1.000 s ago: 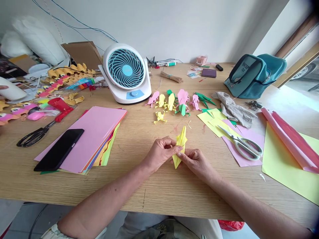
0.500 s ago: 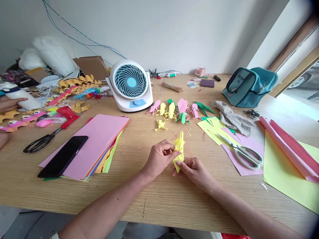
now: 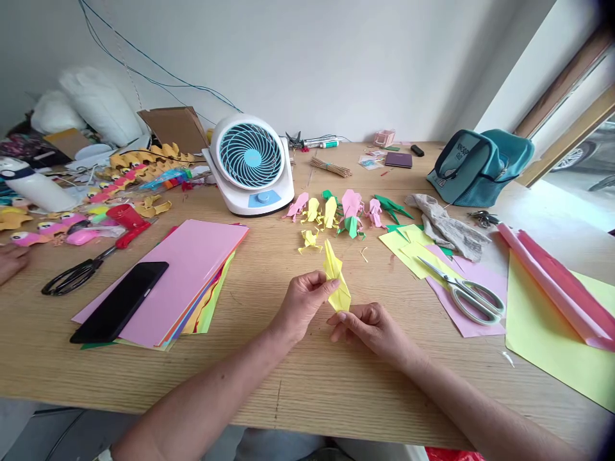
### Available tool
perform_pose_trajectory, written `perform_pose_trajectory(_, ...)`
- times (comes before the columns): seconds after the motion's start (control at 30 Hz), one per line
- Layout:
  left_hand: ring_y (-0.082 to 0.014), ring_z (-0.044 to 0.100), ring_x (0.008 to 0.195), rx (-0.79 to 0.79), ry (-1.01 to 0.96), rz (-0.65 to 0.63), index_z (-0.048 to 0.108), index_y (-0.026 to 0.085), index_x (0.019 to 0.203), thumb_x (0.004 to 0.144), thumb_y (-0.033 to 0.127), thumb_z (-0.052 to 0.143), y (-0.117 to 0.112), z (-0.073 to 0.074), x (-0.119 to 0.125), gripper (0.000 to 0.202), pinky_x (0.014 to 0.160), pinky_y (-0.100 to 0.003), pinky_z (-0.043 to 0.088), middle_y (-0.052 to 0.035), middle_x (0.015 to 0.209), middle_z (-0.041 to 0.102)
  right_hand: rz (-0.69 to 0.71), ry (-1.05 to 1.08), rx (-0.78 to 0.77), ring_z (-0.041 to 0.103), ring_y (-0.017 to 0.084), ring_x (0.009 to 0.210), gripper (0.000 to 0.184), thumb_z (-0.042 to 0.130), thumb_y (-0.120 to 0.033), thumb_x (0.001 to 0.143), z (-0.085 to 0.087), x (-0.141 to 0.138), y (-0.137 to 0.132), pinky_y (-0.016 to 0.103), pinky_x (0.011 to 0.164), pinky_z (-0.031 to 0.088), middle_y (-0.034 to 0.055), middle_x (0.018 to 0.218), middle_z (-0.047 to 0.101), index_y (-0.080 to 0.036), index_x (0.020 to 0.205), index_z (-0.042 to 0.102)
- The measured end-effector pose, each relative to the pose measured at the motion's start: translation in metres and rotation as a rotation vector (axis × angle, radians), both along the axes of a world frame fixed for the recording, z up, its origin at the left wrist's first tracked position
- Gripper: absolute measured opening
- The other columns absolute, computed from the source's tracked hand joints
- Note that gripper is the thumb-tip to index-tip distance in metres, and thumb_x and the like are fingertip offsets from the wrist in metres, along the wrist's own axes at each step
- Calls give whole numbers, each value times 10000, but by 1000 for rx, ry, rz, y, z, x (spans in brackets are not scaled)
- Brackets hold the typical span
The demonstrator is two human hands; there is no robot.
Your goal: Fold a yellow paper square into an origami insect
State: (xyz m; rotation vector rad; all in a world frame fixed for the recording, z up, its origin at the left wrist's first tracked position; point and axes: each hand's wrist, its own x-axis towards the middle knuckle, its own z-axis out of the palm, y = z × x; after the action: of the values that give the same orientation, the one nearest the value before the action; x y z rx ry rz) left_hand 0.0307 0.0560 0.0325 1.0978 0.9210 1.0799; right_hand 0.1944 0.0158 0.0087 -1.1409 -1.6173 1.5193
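Observation:
Above the front half of the table I hold a folded piece of yellow origami paper [image 3: 340, 291], long and narrow, its pointed end tilted up and to the left. My left hand [image 3: 307, 301] pinches its left side between thumb and fingers. At its lower end, the thumb and fingers of my right hand [image 3: 372, 328] are closed on the paper. Just beyond stand several folded paper frogs: a small yellow frog [image 3: 310, 240], a pink one [image 3: 352, 202] and a green one [image 3: 353, 226] among them.
Left lie a stack of coloured paper [image 3: 202, 250], a black phone [image 3: 122, 301] and red-black scissors [image 3: 96, 262]. A white fan [image 3: 252, 160] stands behind. White-handled scissors [image 3: 473, 298] rest on paper scraps at right, near a teal bag [image 3: 480, 168]. Another person's hand [image 3: 12, 261] shows at far left.
The yellow paper has turned, its tip swinging left, and my left thumb now sits higher along it. At far left, the other person's hand has left the white bottle-like object.

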Motion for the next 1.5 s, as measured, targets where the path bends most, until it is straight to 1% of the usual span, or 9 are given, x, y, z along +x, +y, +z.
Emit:
perform_pose_trajectory(0.1,-63,413,591,-19,-51,72,546,143,621,707,434,795,11,0,-7,393,597,-190,358,54,594,474,65,-33,56,557,142,595,536,522,-622,917,1,3,-1,264,584,437,71,731,745,-159,774,749)
perform_pose_trajectory(0.2,-73,455,615,-30,-48,16,589,139,667,677,449,816,16,0,-11,385,631,-202,382,45,629,522,61,-64,61,469,108,505,543,568,-617,894,7,12,2,249,498,338,34,568,644,-162,610,652)
perform_pose_trajectory(0.33,-90,531,663,-1,84,-198,620,130,707,713,450,797,8,-2,-7,365,671,-212,418,18,692,599,-182,-5,93,409,93,467,492,636,-625,844,19,30,11,249,480,297,-23,487,504,-172,650,635)
perform_pose_trajectory(0.47,-143,641,764,8,181,-350,650,140,836,785,406,745,-3,-6,0,288,706,-237,483,-20,811,680,-397,114,176,454,114,564,353,715,-558,811,26,37,17,249,505,344,-19,625,551,-211,862,683)
perform_pose_trajectory(0.63,-169,706,716,-76,183,-425,649,140,875,831,344,690,-9,-7,5,212,681,-260,539,-24,777,706,-351,210,168,530,127,643,305,801,-488,751,25,29,17,262,586,443,1,729,628,-219,803,664)
perform_pose_trajectory(0.83,-146,698,688,-68,196,-415,666,145,897,858,287,645,-9,-9,5,149,636,-227,526,-16,755,718,-364,240,150,503,109,621,338,812,-488,740,19,27,16,245,563,415,-19,686,585,-208,784,628)
perform_pose_trajectory(1.0,-151,701,724,-25,277,-420,688,142,979,900,307,587,-8,-11,3,209,601,-210,487,-44,818,742,-377,243,176,486,105,627,301,801,-446,770,19,25,15,244,578,412,-22,703,569,-209,794,617)
perform_pose_trajectory(1.27,-133,679,656,-10,280,-384,655,133,859,887,295,590,-8,-8,4,176,606,-209,484,-27,702,703,-301,250,206,536,129,680,243,744,-423,837,16,27,15,272,631,451,-9,761,602,-226,835,602)
perform_pose_trajectory(1.5,-95,627,622,-10,239,-381,643,119,822,890,278,571,-8,-3,5,187,584,-187,479,-10,695,638,-260,0,331,559,159,759,238,701,-441,869,7,34,16,317,717,481,25,857,607,-214,836,634)
